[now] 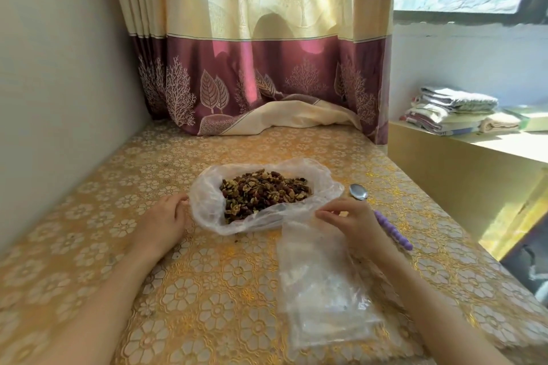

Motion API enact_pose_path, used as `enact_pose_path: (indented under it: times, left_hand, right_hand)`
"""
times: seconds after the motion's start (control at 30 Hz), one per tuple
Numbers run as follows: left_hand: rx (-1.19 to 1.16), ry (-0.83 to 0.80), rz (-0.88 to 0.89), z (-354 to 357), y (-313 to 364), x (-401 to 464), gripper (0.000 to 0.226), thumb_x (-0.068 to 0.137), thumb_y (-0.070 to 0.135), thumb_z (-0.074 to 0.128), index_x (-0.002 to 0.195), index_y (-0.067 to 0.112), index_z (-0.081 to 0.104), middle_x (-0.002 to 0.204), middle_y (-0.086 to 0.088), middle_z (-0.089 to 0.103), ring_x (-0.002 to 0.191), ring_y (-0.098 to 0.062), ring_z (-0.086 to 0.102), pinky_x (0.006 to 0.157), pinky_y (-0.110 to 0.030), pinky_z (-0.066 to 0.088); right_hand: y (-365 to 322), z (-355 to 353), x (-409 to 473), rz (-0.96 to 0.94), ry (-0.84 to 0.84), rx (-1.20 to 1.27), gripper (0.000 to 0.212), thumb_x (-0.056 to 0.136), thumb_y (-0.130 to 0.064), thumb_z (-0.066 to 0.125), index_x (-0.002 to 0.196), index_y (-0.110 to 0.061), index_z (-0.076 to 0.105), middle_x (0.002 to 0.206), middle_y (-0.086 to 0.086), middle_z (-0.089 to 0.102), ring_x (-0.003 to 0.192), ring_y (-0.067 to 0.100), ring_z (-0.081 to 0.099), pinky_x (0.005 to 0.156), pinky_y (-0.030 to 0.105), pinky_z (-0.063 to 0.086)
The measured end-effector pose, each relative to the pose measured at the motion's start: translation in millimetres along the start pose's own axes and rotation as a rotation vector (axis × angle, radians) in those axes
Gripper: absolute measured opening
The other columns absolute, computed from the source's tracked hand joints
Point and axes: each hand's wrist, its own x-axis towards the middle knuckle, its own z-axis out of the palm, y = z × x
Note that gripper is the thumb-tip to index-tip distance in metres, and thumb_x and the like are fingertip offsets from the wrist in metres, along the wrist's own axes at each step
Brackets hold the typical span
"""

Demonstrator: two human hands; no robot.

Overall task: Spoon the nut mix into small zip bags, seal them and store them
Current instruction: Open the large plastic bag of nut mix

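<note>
barely started — nut mix [264, 192] all in open plastic bag [204, 204], spoon [382, 216] unused; left hand [166, 216] grips its rim, right hand [350, 216] pinches empty zip bags [323, 284] — nothing filled or sealed.

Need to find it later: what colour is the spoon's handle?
Purple, with a beaded shape, on the spoon; head view shows it.

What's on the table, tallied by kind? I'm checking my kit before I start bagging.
Open bag of nut mix: 1
Spoon: 1
Pack of clear zip bags: 1; bags inside cannot be counted
Total: 3
</note>
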Motion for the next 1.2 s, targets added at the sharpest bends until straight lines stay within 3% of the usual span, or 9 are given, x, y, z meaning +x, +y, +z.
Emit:
enact_pose_path:
  times: [0.13,0.2,0.4,0.53,0.67,0.8,1.0,1.07,1.2]
  left_hand:
    - [-0.177,0.179,-0.049,-9,10,-2,0.030,0.096,0.010,0.043,0.124,0.011,0.054,0.117,-0.008,0.061,0.095,-0.016,0.055,0.079,-0.034,0.049]
    - [-0.280,0.303,-0.017,-18,24,-1,0.031,0.094,0.006,0.043,0.124,0.011,0.052,0.110,-0.006,0.060,0.094,-0.016,0.056,0.080,-0.037,0.052]
    - [-0.377,0.600,0.318,-41,92,-1,0.023,0.087,0.006,0.042,0.104,0.007,0.057,0.095,0.003,0.050,0.084,-0.012,0.046,0.077,-0.024,0.041]
    - [-0.380,0.474,0.479,-30,128,-3,0.012,0.088,0.005,0.051,0.097,0.008,0.059,0.086,0.006,0.051,0.074,-0.003,0.042,0.073,-0.014,0.040]
    - [-0.616,0.193,0.312,-6,144,-7,0.012,0.089,0.007,0.059,0.093,0.017,0.063,0.079,0.007,0.063,0.069,-0.004,0.056,0.062,-0.010,0.043]
    - [-0.774,0.083,0.149,4,136,-7,0.014,0.088,0.016,0.063,0.084,0.030,0.064,0.074,0.011,0.067,0.071,-0.001,0.063,0.063,-0.013,0.048]
    - [-0.874,-0.043,0.052,9,128,-13,0.003,0.083,0.027,0.067,0.085,0.026,0.067,0.073,0.006,0.069,0.069,-0.010,0.066,0.063,-0.026,0.054]
    - [-0.863,-0.041,0.037,11,129,-15,0.005,0.081,0.031,0.068,0.084,0.026,0.067,0.073,0.007,0.069,0.068,-0.009,0.066,0.061,-0.026,0.055]
    - [-0.884,-0.043,0.031,11,130,-18,0.005,0.084,0.031,0.066,0.082,0.026,0.067,0.073,0.008,0.070,0.065,-0.006,0.066,0.056,-0.018,0.051]
  right_hand:
    - [-4,0,11,0.007,0.063,0.059,0.019,0.080,-0.010,0.073,0.071,-0.026,0.071,0.068,-0.007,0.068,0.064,0.008,0.058,0.064,0.020,0.045]
    - [-9,3,16,0.038,0.095,0.134,0.017,0.085,-0.013,0.068,0.071,-0.022,0.069,0.065,-0.005,0.068,0.060,0.005,0.055,0.062,0.020,0.044]
    - [-33,24,42,0.368,0.328,0.731,0.008,0.092,-0.009,0.058,0.089,-0.012,0.064,0.087,0.010,0.065,0.062,0.005,0.055,0.047,0.016,0.042]
    - [-42,42,46,0.479,0.188,1.052,0.016,0.090,-0.002,0.057,0.101,-0.009,0.066,0.085,0.005,0.068,0.071,0.010,0.063,0.053,0.019,0.051]
    - [-44,56,42,0.314,0.100,0.783,0.010,0.086,-0.004,0.064,0.085,-0.009,0.072,0.067,0.000,0.069,0.060,0.008,0.064,0.052,0.019,0.051]
    - [-43,63,36,0.129,0.078,0.490,0.013,0.084,-0.008,0.068,0.074,-0.015,0.071,0.062,-0.005,0.068,0.053,0.001,0.058,0.052,0.013,0.044]
    - [-45,71,30,-0.012,0.074,0.233,0.019,0.082,-0.019,0.072,0.066,-0.025,0.063,0.067,-0.001,0.065,0.065,0.023,0.062,0.062,0.036,0.051]
    - [-45,74,26,-0.043,0.069,0.183,0.021,0.083,-0.020,0.071,0.066,-0.026,0.059,0.068,-0.005,0.064,0.062,0.016,0.060,0.059,0.033,0.050]
    - [-45,76,22,-0.125,0.047,0.111,0.026,0.083,-0.016,0.071,0.066,-0.024,0.054,0.064,-0.020,0.061,0.056,0.000,0.056,0.052,0.013,0.042]
